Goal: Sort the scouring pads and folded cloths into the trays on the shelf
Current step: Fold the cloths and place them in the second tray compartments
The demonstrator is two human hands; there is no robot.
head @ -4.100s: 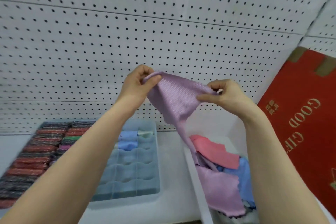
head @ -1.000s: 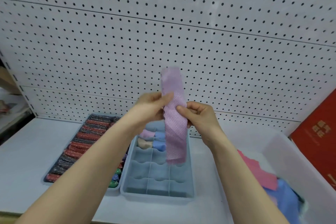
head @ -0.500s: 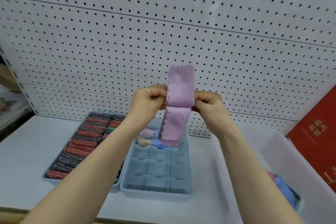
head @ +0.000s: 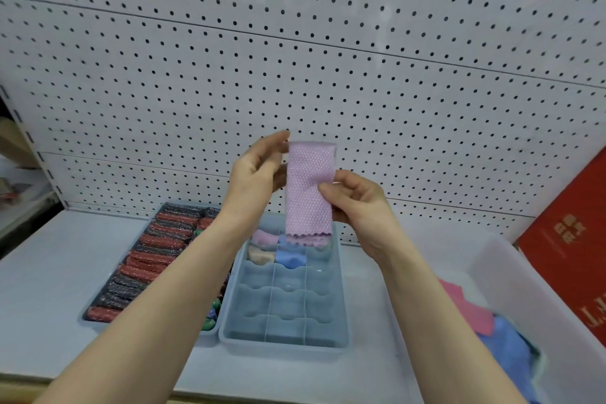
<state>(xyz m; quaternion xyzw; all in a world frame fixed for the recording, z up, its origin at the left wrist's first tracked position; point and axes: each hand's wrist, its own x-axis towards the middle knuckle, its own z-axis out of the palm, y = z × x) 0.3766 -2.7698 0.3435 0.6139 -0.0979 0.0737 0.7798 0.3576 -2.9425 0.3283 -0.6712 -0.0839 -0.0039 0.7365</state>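
A lilac cloth (head: pixel 309 188), folded into a short strip, hangs upright in front of me above the shelf. My right hand (head: pixel 355 197) pinches its right edge between thumb and fingers. My left hand (head: pixel 257 172) touches the cloth's upper left edge with nearly straight fingers. Below it stands a pale blue divided tray (head: pixel 285 343); its far cells hold folded pink, beige and blue cloths (head: pixel 290 259). Left of it, a second tray (head: pixel 91 320) is packed with red and dark scouring pads (head: pixel 154 256).
A clear plastic bin (head: pixel 511 279) at the right holds loose pink (head: pixel 465 311) and blue cloths (head: pixel 506 349). A red carton (head: pixel 570 246) leans behind it. White pegboard (head: pixel 295 59) backs the white shelf (head: pixel 42 272).
The long strip has been folded in half; its top end came down, so it is now short and doubled. My left hand has loosened its grip to a touch.
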